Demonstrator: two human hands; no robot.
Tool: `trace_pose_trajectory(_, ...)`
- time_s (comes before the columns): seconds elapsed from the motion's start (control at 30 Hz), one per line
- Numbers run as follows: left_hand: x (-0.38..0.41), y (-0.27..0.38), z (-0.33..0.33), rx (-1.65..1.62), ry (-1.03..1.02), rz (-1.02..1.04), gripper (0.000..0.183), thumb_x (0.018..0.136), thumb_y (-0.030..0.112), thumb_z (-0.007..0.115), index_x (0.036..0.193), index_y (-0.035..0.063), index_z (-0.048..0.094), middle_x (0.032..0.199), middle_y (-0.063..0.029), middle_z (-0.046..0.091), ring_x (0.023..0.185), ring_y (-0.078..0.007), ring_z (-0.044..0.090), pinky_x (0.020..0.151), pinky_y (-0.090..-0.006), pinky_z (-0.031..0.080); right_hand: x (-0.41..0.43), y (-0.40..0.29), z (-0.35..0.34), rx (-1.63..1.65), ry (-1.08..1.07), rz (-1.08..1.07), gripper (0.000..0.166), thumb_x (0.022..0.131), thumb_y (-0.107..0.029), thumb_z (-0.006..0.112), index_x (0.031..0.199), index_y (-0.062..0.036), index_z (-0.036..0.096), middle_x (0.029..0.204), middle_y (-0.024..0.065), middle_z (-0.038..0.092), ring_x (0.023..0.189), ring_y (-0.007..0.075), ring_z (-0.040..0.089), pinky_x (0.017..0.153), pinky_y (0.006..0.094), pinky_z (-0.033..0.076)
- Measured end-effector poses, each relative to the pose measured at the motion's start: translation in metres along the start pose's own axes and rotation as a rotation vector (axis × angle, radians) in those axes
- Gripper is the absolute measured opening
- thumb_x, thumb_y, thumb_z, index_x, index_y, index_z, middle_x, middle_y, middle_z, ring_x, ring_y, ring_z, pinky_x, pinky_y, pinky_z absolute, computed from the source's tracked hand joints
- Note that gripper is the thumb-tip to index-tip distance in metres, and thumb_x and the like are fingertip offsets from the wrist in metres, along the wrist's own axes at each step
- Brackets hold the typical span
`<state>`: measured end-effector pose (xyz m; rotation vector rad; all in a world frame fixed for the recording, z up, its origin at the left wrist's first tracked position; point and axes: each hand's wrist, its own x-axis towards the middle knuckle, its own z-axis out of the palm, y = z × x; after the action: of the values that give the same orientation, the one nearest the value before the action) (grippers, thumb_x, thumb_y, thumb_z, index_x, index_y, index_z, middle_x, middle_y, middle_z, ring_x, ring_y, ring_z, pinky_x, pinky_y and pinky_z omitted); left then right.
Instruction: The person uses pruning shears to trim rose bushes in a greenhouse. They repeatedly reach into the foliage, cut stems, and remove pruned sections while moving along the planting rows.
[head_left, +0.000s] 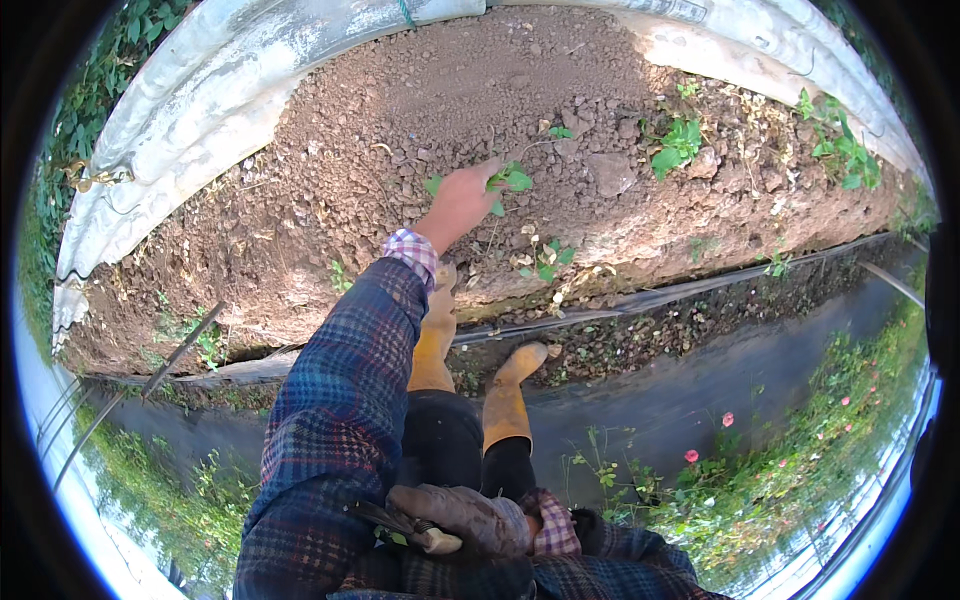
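My left hand (461, 199), bare and slightly blurred, reaches down to the brown soil bed (465, 90). Its fingers close around a small green leafy weed (516, 178), whose leaves stick out beside the hand. The palm side and the grip itself are mostly hidden. Close to my body, my right hand (480, 517) wears a dirty greyish-brown work glove. It holds pruning shears (429, 534) with a coil spring and a pale handle, the dark blades pointing left. A bit of green leaf (391, 535) shows beside the shears.
Other weeds (677, 146) grow from the bed, with dry leaves scattered about. Corrugated sheeting (225, 67) walls the far side. My yellow rubber boots (510, 390) stand near the bed's plastic edging (630, 302). Behind lie dark ground sheeting (675, 397) and pink-flowered plants (691, 455). A stick (184, 349) leans at left.
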<state>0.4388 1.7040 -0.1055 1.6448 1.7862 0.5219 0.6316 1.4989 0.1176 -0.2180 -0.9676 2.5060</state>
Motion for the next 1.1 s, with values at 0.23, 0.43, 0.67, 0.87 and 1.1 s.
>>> trace_pose_trajectory(0.23,-0.098,-0.010,-0.067,-0.730,-0.013,-0.473,0.028,0.090,0.017,0.059,0.115,0.0037,0.058,0.089,-0.0108,0.065,0.071,-0.0181,0.063,0.064,-0.0284,0.051,-0.003,0.007,0.003,0.024,0.061,-0.064,0.055,0.099,-0.017,0.037,0.150,-0.0062,0.019,0.112,0.0075,0.055,0.097,0.0178,0.056,0.087,0.0282,0.045)
trace_pose_trajectory(0.43,-0.117,0.013,-0.016,0.003,-0.443,-0.028,0.038,0.082,0.019,0.065,0.116,0.0038,0.057,0.107,-0.0172,0.062,0.088,-0.0330,0.063,0.080,-0.0424,0.050,-0.006,0.003,-0.003,-0.023,0.025,-0.025,0.052,0.101,-0.021,0.036,0.149,-0.0061,0.023,0.098,0.0097,0.056,0.086,0.0240,0.057,0.081,0.0328,0.046)
trace_pose_trajectory(0.67,-0.058,0.064,0.133,0.518,-0.517,0.635,0.019,0.081,0.011,0.056,0.099,0.0055,0.060,0.089,-0.0105,0.063,0.071,-0.0229,0.064,0.064,-0.0396,0.048,-0.027,-0.013,-0.004,-0.089,0.320,-0.088,0.047,0.094,-0.017,0.053,0.137,0.0001,0.042,0.120,0.0188,0.058,0.105,0.0302,0.061,0.090,0.0384,0.049)
trace_pose_trajectory(0.87,-0.037,0.078,0.178,0.945,-0.510,0.573,0.013,0.078,0.012,0.059,0.089,0.0106,0.064,0.072,-0.0017,0.064,0.065,-0.0160,0.063,0.055,-0.0339,0.042,-0.046,-0.005,-0.004,-0.184,0.525,-0.136,0.043,0.089,-0.008,0.059,0.128,0.0059,0.048,0.122,0.0202,0.059,0.106,0.0302,0.063,0.089,0.0360,0.052)
trace_pose_trajectory(1.1,-0.066,0.078,0.114,0.644,-0.673,0.490,0.020,0.079,0.010,0.056,0.098,0.0128,0.063,0.080,-0.0078,0.066,0.064,-0.0230,0.065,0.059,-0.0379,0.048,-0.049,-0.014,-0.009,-0.132,0.480,-0.152,0.046,0.092,-0.009,0.055,0.134,0.0036,0.041,0.127,0.0214,0.055,0.111,0.0310,0.059,0.094,0.0363,0.049)
